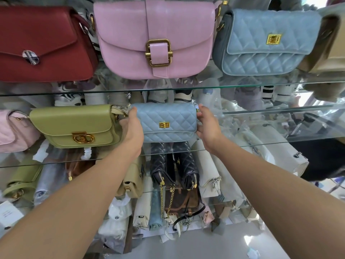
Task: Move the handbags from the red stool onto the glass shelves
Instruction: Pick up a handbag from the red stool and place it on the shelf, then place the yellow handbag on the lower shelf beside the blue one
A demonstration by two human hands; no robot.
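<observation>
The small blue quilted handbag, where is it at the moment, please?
Head view, centre: the small blue handbag sits on the middle glass shelf, held between left hand and right hand, right of the green handbag.

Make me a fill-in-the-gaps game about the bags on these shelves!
1. The left hand and right hand hold a small quilted handbag coloured ____.
2. The smooth handbag beside the left hand is coloured ____.
3. On the upper shelf, the buckled handbag between the red handbag and the large quilted handbag is ____.
Missing words: blue; green; pink.
</observation>
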